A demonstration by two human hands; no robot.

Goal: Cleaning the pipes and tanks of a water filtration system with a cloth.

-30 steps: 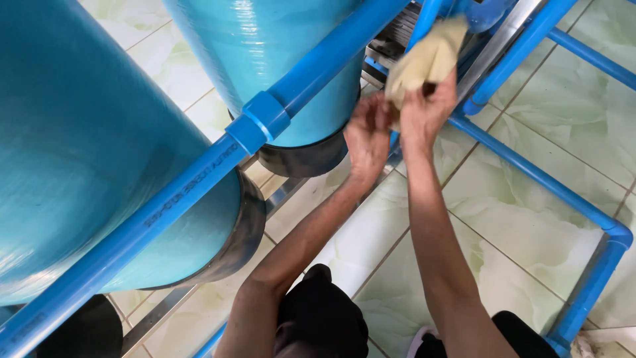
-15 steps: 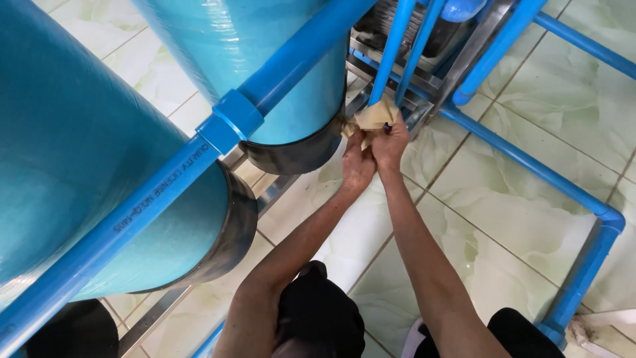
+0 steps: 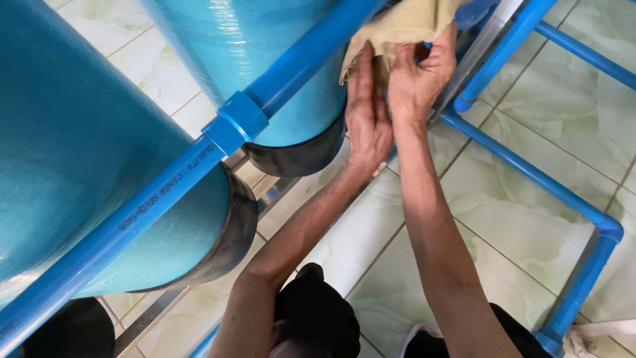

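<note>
A tan cloth (image 3: 404, 23) hangs bunched at the top of the view, beside a blue plastic pipe (image 3: 291, 73). My right hand (image 3: 421, 76) pinches the cloth's lower edge between thumb and fingers. My left hand (image 3: 368, 113) lies flat with straight fingers, its fingertips pressed against the cloth from below. Both forearms reach up from the bottom of the picture, just right of a teal tank (image 3: 245, 40) with a black base.
A second, larger teal tank (image 3: 93, 166) fills the left. A blue pipe frame (image 3: 530, 176) runs over the pale green floor tiles (image 3: 523, 225) on the right, with an elbow (image 3: 606, 232) near the right edge. Metal rails (image 3: 152, 318) lie under the tanks.
The view has closed in and shifted. The cloth, small and low between the pipes half a second ago, is now raised and spread wider, with my left hand flattened against it.
</note>
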